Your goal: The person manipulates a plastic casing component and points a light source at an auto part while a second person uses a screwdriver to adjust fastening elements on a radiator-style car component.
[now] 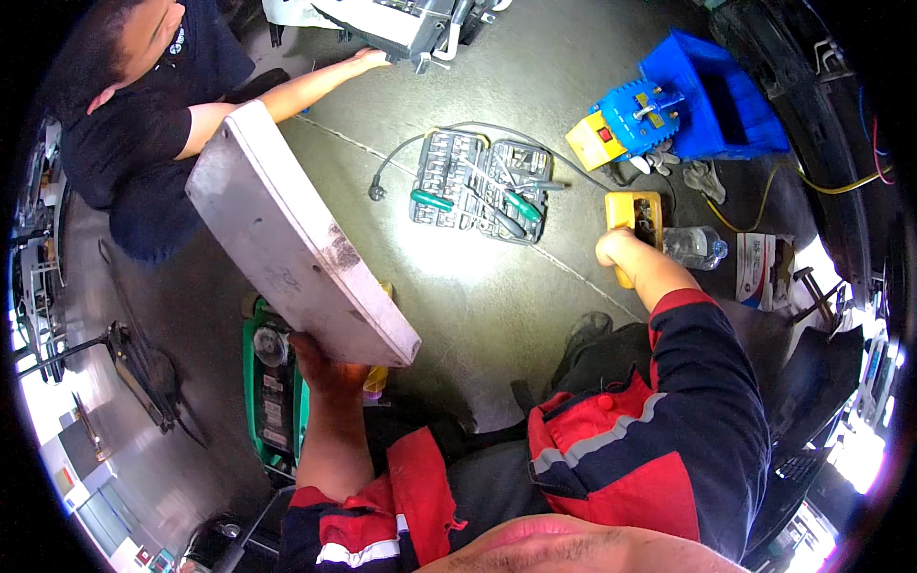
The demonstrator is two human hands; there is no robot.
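My left hand (330, 368) is closed around the lower end of a long, grey, slab-like part (287, 239) with dark stains. The part is tilted, its far end reaching up to the left, near a co-worker's arm (296, 91). My fingers are partly hidden behind it. Out to the right, my right hand (618, 248) is closed on the near left side of a yellow container (622, 206) that has small things inside; its fingertips are hidden. Touching the container's right side is a clear plastic bottle (693, 248), lying down.
An open socket and screwdriver set (458, 205) lies mid-floor beside a black cable. Farther right are a blue-and-yellow pump (640, 119), a blue crate (735, 134), gloves (705, 180) and a carton (755, 272). A green-framed black thing (277, 401) is left of my left arm.
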